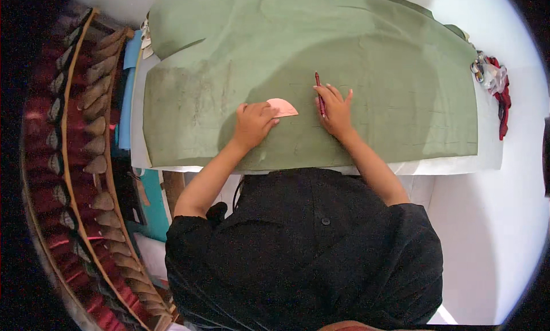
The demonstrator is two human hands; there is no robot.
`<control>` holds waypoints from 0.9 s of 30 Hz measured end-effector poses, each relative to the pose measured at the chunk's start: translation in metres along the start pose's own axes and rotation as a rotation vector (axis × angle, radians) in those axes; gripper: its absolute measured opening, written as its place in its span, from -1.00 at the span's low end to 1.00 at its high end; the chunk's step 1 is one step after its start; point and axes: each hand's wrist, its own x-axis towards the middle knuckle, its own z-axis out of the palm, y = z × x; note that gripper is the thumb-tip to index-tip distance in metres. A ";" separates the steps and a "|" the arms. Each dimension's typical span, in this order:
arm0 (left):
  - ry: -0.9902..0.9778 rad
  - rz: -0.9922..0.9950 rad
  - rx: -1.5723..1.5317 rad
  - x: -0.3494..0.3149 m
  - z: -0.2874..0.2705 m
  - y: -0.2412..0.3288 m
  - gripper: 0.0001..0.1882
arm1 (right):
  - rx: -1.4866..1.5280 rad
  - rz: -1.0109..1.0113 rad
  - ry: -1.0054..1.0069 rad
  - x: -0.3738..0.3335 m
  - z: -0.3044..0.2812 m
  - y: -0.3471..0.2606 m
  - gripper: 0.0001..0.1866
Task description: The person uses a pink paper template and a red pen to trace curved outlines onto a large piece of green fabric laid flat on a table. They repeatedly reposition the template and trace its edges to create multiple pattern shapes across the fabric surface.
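A pink half-round piece (283, 108), like a small card template, lies on the green cloth (189, 133) with its straight edge toward me. My left hand (252, 123) grips its left end, fingers curled over it, hiding that part. To the right, a short gap away, my right hand (334, 111) holds a slim dark red pencil or pen (317, 79) between thumb and fingers, its tip pointing away from me. Faint drawn lines and small marks run across the cloth around both hands.
The cloth drapes over a white table (487, 153). A clear plastic bag (494, 77) and red fabric (504, 110) hang at its right edge. On the left stand wooden racks with rows of curved dark pieces (94, 127), and blue material (127, 96).
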 end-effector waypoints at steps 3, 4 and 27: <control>0.048 0.137 0.111 0.007 -0.002 -0.009 -0.77 | -0.009 0.012 0.017 0.000 0.000 0.000 -0.65; 0.046 0.186 0.129 0.010 -0.003 -0.012 -0.78 | -0.010 0.019 0.016 0.000 -0.001 -0.001 -0.65; -0.117 0.020 -0.096 0.027 -0.020 -0.038 -0.78 | -0.041 0.007 0.075 -0.001 0.001 -0.007 -0.67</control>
